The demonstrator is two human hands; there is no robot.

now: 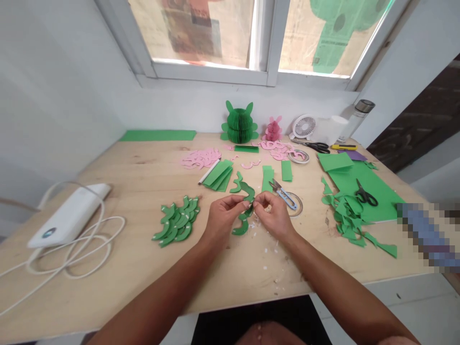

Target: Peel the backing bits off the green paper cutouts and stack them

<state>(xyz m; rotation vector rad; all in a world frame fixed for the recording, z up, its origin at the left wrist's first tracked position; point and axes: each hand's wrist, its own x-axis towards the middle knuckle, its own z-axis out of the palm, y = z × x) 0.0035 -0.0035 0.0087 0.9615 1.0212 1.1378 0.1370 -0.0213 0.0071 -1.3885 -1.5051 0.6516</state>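
Observation:
My left hand [223,215] and my right hand [273,216] meet over the middle of the wooden table [143,258]. Both pinch a curved green paper piece [248,191] between fingertips. More green curved pieces [241,226] lie just under the hands. A pile of finished green crescents [178,221] with white tabs sits left of my left hand. Small blue thread snips [283,194] lie right beside my right hand, on a roll of tape [298,207].
A white power bank [68,216] with coiled cable lies at left. Green sheets [366,187], scraps [347,218] and black scissors [365,194] are at right. Pink crescents [201,158], green strips [219,175], a green honeycomb figure [239,123], a pink one [273,129] and a small fan [304,127] stand at the back.

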